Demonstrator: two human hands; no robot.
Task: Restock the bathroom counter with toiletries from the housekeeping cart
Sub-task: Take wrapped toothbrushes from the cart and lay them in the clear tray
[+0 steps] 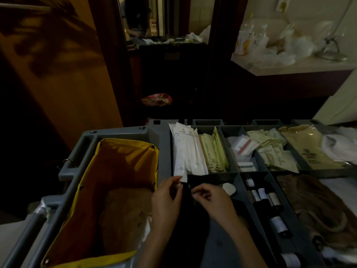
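- You are still at the picking stage: your left hand (167, 194) pinches the near end of a long white packet (178, 151) in the left compartment of the housekeeping cart (164, 149).
- Your right hand (211, 198) curls just beside it; I cannot tell whether it holds anything.
- The bathroom counter (289, 69) stands well apart, crowded with plastic bags (286, 45).
- Small bottles (258, 194) wait untouched.

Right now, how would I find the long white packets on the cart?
On the grey cart, look just right of the yellow bag: the first tray compartment holds the long white packets. They are longer and whiter than the yellowish packets beside them, and the left hand is at their near end.
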